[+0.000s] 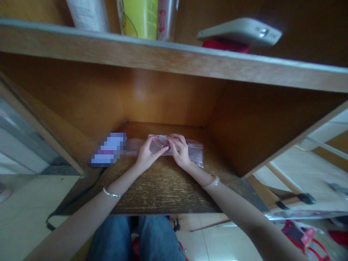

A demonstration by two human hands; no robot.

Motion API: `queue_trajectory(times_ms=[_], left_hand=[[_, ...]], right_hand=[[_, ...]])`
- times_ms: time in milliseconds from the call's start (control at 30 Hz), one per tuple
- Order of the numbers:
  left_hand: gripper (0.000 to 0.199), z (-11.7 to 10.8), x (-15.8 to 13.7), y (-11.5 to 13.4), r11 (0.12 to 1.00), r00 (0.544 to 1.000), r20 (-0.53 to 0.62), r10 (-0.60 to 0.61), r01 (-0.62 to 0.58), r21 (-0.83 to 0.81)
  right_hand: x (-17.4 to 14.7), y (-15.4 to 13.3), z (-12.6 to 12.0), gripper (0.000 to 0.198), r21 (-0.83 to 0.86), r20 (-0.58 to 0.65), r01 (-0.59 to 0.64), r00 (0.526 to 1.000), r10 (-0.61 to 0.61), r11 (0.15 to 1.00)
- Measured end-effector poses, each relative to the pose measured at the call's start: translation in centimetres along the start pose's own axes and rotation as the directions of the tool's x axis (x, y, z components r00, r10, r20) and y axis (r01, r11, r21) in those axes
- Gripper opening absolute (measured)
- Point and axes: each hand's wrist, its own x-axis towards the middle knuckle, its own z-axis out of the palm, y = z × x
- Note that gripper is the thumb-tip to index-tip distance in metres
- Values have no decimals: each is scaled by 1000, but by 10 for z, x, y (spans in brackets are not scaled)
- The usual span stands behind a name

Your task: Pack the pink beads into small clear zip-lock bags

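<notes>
Both hands meet over the middle of the wooden desktop. My left hand [148,152] has its thumb stretched to a small cluster of dark red beads [166,144], and its fingers curve by a clear plastic bag [159,139]. From the other side, the thumb and fingers of my right hand [179,150] close on the same beads. Whether the beads are strung or loose is too small to tell. Another clear bag [197,152] lies flat beside my right hand. To the left of my left hand lies one more clear bag [132,146].
A phone-like device [108,149], blurred out, lies at left with a dark strap [78,195] running over the desk's front edge. Overhead, a shelf [163,54] bears several containers, including a yellow one [140,18], and a pale phone [239,30]. Wooden side panels enclose the desktop.
</notes>
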Motion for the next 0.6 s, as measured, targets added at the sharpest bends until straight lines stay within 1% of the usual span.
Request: queue_trajectory(times_ms=[67,133,233,333,367,433,533,600], left_hand=[[38,0,0,2,998,999,-20,-48,46,-51],[37,0,0,2,990,995,-34,-96,92,-110],[35,0,1,0,972,986,-51,-156,144,-188],[35,0,2,-2,956,979,-59,-193,174,-235],[36,0,2,-3,952,977,-60,-203,183,-244],[37,0,3,-4,945,974,-58,-221,199,-259],[38,1,3,-6,935,970,-54,-238,214,-282],[38,1,4,-8,932,969,-58,-240,214,-292]], right_hand=[[0,3,1,27,-64,60,-13,998,17,998],[-1,7,3,26,-162,188,17,982,14,987],[-5,10,8,26,-274,380,87,925,25,958],[-8,10,11,26,-307,485,117,873,50,944],[-9,11,11,25,-307,499,116,865,56,945],[-8,12,12,22,-295,503,107,862,59,949],[-7,19,13,16,-272,468,71,881,67,960],[-7,24,13,13,-268,426,21,899,99,963]])
